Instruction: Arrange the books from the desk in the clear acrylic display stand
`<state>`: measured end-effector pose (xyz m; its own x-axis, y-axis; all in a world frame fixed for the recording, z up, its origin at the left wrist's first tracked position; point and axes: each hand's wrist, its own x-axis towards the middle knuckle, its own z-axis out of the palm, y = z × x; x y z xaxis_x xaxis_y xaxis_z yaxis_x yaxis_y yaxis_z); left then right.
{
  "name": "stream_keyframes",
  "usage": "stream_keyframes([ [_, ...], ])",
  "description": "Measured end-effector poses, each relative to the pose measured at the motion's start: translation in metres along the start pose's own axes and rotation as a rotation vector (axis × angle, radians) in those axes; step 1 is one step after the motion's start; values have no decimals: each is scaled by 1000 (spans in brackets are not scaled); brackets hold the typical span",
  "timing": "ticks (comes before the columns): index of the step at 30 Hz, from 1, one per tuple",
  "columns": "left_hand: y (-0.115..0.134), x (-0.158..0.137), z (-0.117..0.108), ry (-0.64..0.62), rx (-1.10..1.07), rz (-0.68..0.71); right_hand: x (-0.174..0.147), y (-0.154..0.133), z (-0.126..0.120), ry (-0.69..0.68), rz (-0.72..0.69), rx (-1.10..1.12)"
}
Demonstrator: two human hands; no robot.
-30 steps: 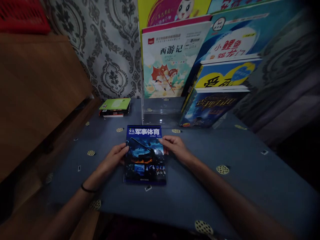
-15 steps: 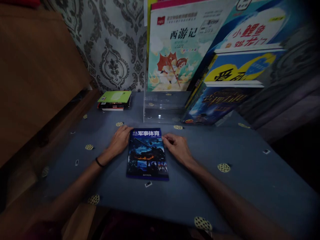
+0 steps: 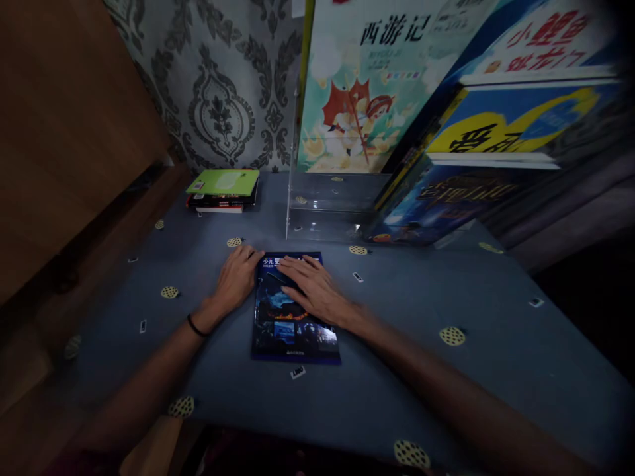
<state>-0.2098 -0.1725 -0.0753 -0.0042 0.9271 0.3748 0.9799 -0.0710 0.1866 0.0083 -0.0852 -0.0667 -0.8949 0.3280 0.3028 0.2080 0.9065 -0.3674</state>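
A dark blue book with a tank picture on its cover lies shut on the table. My left hand, a black band around its wrist, is at the upper left edge of the book. Its fingers are bent together, and the tips touch that corner. My right hand lies flat across the upper part of the cover, fingers stretched and slightly apart. It hides part of the white title and the tank.
A clear acrylic stand holds several upright picture books at the back. To its left is a small stack of books with a green one on top. A patterned blue-grey cloth covers the table; a wooden panel rises at left.
My right hand has moved left from beside the book's right edge onto its cover, and its fingers have straightened. My left hand stays at the left edge. The view has shifted slightly.
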Motion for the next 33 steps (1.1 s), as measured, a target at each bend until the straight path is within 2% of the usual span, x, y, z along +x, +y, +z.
stream_keyframes([
  [3, -1, 1, 0, -7, -4, -8, -5, 5, -1, 0, 67, -8],
  [9, 1, 1, -3, -22, -33, -33, -21, 22, -8, 92, 218, 11],
  [14, 3, -1, -2, -14, -38, -36, -27, 35, -12, 139, 236, 164],
  [24, 2, 5, 0, 41, -91, 55, -25, 44, -19, 259, 347, 488],
  [29, 12, 13, 3, -9, -125, 100, -23, 46, -18, 306, 354, 566],
  [33, 17, 21, 2, 1, -131, 112, -23, 48, -16, 325, 352, 583],
])
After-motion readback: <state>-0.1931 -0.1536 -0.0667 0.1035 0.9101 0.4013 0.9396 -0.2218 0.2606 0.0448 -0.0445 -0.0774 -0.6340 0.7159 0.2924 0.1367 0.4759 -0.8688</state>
